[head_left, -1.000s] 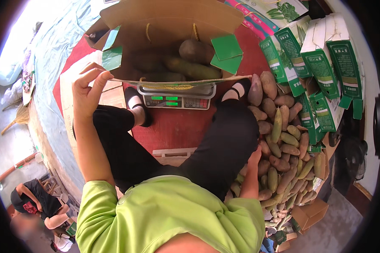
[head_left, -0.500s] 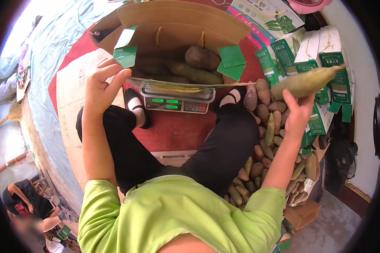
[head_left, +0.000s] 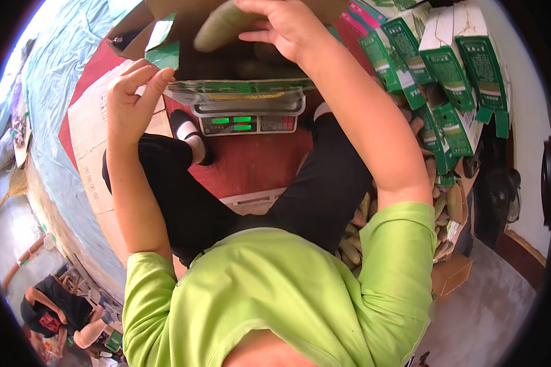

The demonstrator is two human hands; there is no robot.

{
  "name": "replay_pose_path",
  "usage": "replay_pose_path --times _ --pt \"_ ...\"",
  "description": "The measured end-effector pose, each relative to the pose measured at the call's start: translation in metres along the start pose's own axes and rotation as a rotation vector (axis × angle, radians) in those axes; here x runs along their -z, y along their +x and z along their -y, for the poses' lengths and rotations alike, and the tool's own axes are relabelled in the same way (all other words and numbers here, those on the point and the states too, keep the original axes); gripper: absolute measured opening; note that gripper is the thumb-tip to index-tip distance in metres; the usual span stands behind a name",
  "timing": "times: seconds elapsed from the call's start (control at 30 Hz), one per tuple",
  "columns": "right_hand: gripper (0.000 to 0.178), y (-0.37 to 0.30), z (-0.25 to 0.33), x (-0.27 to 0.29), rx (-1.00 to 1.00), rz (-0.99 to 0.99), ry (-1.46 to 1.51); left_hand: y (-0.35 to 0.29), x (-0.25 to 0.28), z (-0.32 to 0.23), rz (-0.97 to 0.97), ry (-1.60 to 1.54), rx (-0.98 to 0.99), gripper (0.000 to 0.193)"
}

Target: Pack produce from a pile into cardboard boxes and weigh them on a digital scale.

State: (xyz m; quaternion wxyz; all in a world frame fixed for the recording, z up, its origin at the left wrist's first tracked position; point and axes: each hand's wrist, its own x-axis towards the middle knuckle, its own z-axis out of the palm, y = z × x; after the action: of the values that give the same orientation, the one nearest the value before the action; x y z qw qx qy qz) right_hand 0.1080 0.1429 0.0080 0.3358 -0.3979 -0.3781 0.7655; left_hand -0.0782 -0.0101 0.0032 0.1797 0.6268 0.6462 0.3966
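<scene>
An open cardboard box (head_left: 193,87) rests on a digital scale (head_left: 269,124) between my feet. My left hand (head_left: 134,101) pinches the box's near left edge beside a green corner flap. Over the box's opening, my right hand (head_left: 288,30) grips one end of a long green radish (head_left: 222,27), its other end pointing left. Inside the box are more vegetables, mostly in shadow and partly hidden by my right hand and arm. To my right lies a pile of green and pinkish root vegetables (head_left: 349,249), largely covered by my right arm and sleeve.
Green-and-white printed cartons (head_left: 444,67) stand at the right. Flattened cardboard (head_left: 92,140) and blue plastic sheeting (head_left: 61,79) lie on the left. A small brown box (head_left: 452,275) sits behind the pile. Another person (head_left: 58,306) sits at the lower left.
My right hand has carried the green radish from above the pile at the right, leftward to over the box. My left hand stays on the box edge. The view has shifted slightly.
</scene>
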Motion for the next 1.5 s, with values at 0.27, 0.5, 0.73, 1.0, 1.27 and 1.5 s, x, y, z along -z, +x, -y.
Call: replay_pose_path --times 0.27,0.5,0.73,1.0,1.27,1.5 --pt "0.024 -0.048 0.026 0.079 0.307 -0.06 -0.449 -0.001 0.006 0.0 -0.017 -0.03 0.011 0.016" --pt "0.029 -0.127 0.003 0.213 0.382 -0.421 -0.261 -0.007 0.003 0.015 -0.081 0.047 0.107 0.019" --pt "0.025 -0.218 -0.146 0.327 -0.149 -0.853 -0.435 0.0 -0.002 0.024 -0.031 0.022 0.066 0.021" --pt "0.045 -0.265 -0.332 0.337 -0.571 -0.801 -0.392 -0.002 -0.003 0.014 -0.138 0.101 0.086 0.029" --pt "0.087 -0.244 -0.413 0.32 -0.628 -0.931 -0.56 -0.001 -0.002 0.019 -0.135 0.1 0.041 0.03" --pt "0.078 -0.236 -0.415 0.321 -0.595 -1.086 -0.47 0.004 -0.008 0.011 -0.115 0.081 0.042 0.023"
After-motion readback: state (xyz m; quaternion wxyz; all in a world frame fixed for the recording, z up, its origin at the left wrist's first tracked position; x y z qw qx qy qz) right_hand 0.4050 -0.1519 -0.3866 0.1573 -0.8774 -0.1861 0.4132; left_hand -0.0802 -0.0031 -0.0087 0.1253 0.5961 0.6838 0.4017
